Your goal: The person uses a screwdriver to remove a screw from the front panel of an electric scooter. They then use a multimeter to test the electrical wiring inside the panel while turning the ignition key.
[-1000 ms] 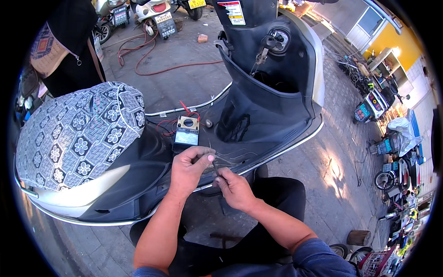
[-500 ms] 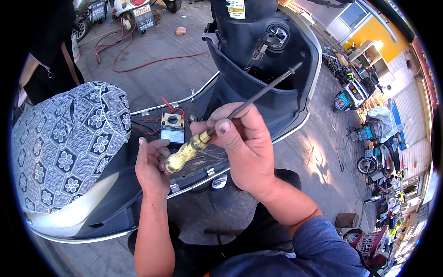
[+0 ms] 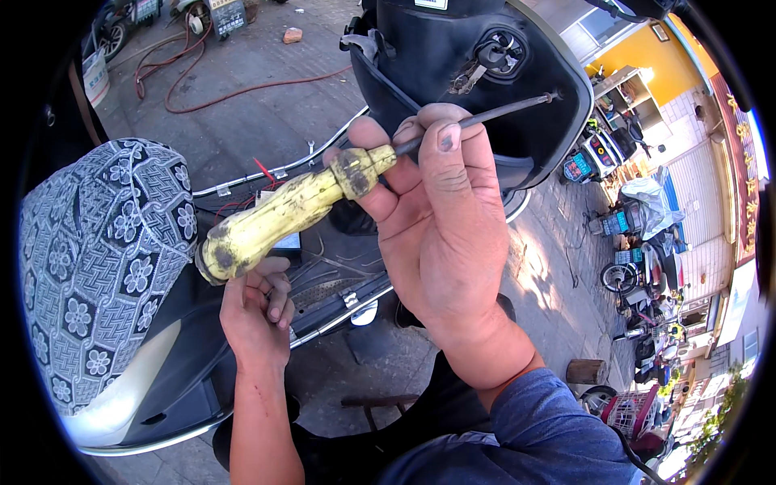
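A screwdriver point(image 3: 283, 212) with a worn, dirty yellow handle is raised across the middle of the view, its dark shaft slanting up to the right. My right hand point(image 3: 449, 218) pinches the shaft just ahead of the handle between thumb and fingers. Below the handle's butt end is my left hand point(image 3: 257, 319), palm up with loosely curled fingers apart and nothing in them. Its fingertips are partly hidden behind the handle. Farther back, the handle mostly covers a meter on the scooter's footboard point(image 3: 331, 291); a red probe point(image 3: 263, 168) shows beyond it.
The scooter's seat point(image 3: 105, 267) wears a grey flower-patterned cover at left. Its black front panel point(image 3: 453, 56) stands ahead, with keys point(image 3: 467, 81) hanging at the lock. A red hose point(image 3: 242, 113) lies on the pavement. Parked scooters point(image 3: 622, 218) line the right, near a wood stump point(image 3: 585, 371).
My right hand has brought the screwdriver up and closer to the camera, so it looks larger and now covers most of the meter. My left hand sits slightly lower, below the handle.
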### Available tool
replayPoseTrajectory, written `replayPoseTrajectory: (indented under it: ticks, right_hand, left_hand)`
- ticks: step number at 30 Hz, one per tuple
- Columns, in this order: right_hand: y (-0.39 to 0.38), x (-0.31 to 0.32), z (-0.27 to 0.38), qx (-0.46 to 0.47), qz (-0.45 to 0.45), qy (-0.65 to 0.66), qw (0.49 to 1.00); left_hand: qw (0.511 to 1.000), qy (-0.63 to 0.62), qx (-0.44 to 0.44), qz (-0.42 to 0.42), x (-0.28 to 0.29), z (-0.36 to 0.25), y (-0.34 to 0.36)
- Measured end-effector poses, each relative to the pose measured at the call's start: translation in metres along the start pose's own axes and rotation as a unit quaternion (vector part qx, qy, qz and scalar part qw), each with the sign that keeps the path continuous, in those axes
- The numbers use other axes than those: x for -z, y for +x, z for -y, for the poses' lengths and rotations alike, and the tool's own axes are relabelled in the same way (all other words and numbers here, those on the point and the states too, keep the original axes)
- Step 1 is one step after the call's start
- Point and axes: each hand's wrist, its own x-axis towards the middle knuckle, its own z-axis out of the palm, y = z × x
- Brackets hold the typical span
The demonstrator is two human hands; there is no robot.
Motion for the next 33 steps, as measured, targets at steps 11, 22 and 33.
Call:
replayPoseTrajectory:
  ticks: [11,22,33]
  right_hand:
    - [0.013,0.012,0.006,-0.003,0.0,-0.02,1.0]
    - [0.017,0.014,0.01,0.014,-0.016,0.012,1.0]
    - [0.017,0.016,0.019,-0.001,-0.014,0.04,0.999]
  left_hand:
    - [1.0,0.015,0.015,0.0,0.0,0.0,0.0]
    - [1.0,0.013,0.014,0.007,0.001,0.0,0.002]
    - [0.99,0.052,-0.009,0.129,-0.015,-0.013,-0.001]
